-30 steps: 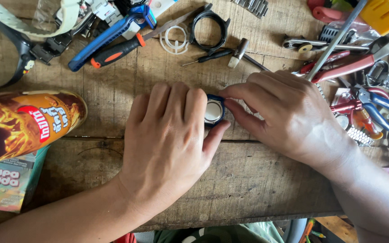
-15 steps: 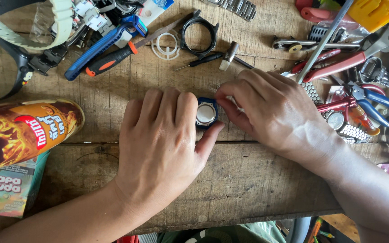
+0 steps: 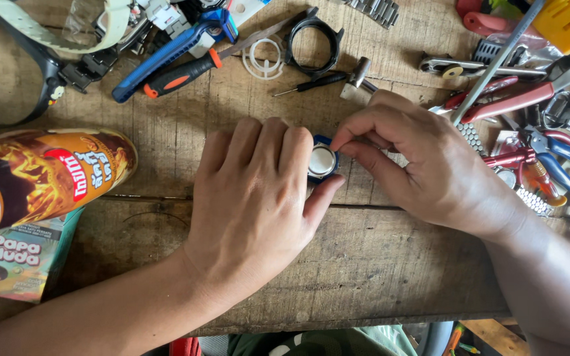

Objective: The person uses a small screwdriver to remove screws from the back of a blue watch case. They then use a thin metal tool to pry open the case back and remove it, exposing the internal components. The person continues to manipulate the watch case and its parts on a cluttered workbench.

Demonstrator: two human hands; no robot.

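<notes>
I've got my left hand (image 3: 252,198) flat over the middle of the wooden workbench (image 3: 377,264), its thumb and forefinger closed around a small blue watch case (image 3: 322,161) with a silvery round back. My right hand (image 3: 423,165) comes in from the other side, fingertips pinched on the case's upper edge. A brown canister (image 3: 47,178) lies off to the left; red pliers (image 3: 529,99) sit well right
</notes>
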